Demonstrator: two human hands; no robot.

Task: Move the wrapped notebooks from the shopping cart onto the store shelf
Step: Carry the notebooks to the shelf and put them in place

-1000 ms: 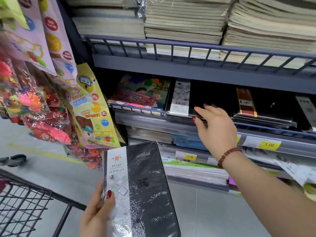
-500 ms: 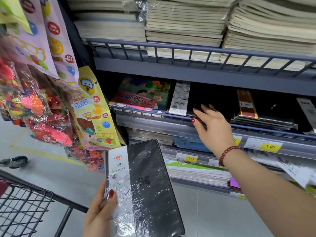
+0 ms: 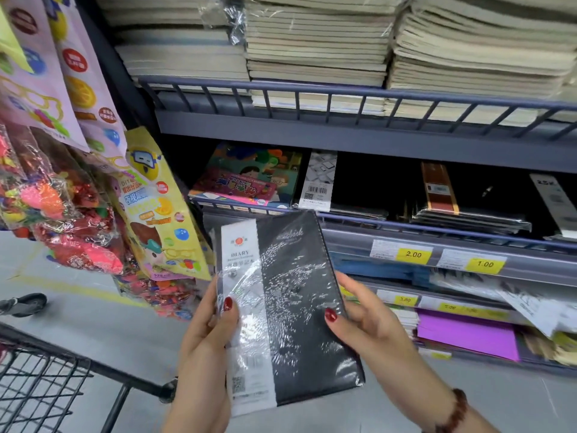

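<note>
Notebook, wrapped in glossy film, is hanging in the air before the shelf edge, slightly tilted, both hands holding it. Left hand is curling round the white-banded edge, thumb lying on the cover. Right hand is pinching the black edge, thumb on top and fingers behind. Cart is standing lower left, apart from the notebook.
</note>
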